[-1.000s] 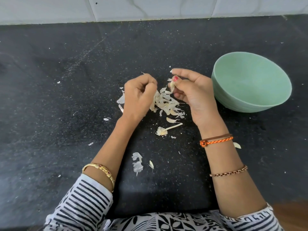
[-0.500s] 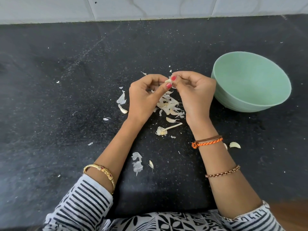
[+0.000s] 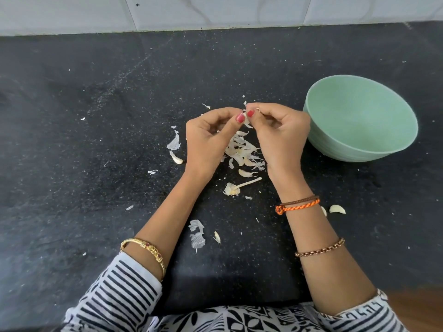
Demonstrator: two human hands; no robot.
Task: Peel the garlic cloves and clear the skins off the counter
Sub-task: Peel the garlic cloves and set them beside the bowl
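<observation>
Both hands meet above the black counter (image 3: 96, 164) and pinch one small garlic clove (image 3: 245, 117) between their thumbs and fingertips. My left hand (image 3: 206, 140) holds it from the left, my right hand (image 3: 280, 135) from the right. Most of the clove is hidden by the fingers. Under the hands lies a pile of garlic skins and cloves (image 3: 242, 152). A bare garlic stem with its root end (image 3: 236, 186) lies just below the pile. A single clove (image 3: 337, 209) rests on the counter to the right of my right wrist.
A pale green bowl (image 3: 359, 116) stands to the right of my right hand. Loose skins (image 3: 197, 237) lie between my forearms, and more (image 3: 174, 143) to the left of my left hand. A white tiled wall (image 3: 215, 10) rises behind the counter.
My left hand rose from the skin pile and came to the right hand. Both now pinch the clove that the right hand held alone.
</observation>
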